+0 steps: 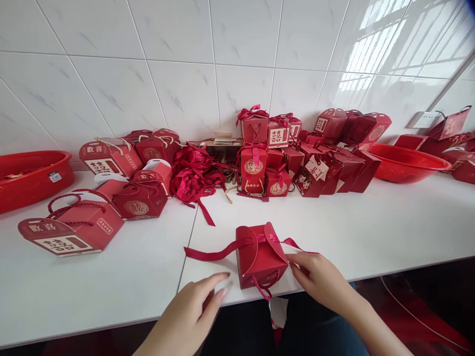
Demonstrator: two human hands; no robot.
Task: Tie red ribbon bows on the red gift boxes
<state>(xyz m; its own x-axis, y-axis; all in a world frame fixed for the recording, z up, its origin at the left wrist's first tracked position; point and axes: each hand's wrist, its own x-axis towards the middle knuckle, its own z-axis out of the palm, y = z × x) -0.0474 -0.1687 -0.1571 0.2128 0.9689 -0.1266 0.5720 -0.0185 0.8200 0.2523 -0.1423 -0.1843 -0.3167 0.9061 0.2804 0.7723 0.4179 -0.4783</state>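
A small red gift box [261, 262] stands on the white table in front of me, with curved flaps meeting at its top. A dark red ribbon [213, 255] runs through the flaps and trails out to the left, its other end passing behind my right hand. From the near side of the box hangs a twisted red cord [262, 289]. My left hand [198, 306] is just left of the box, thumb and forefinger apart, with nothing in it. At the box's right side, the outstretched fingertips of my right hand [319, 277] touch or nearly touch its edge.
Red boxes with rope handles [70, 230] stand at left. A heap of red ribbons [196, 173] lies at the back, beside stacked small boxes [254, 163]. Gift bags [343, 170] lean further right. Red basins [33, 173] sit at both sides, before a tiled wall.
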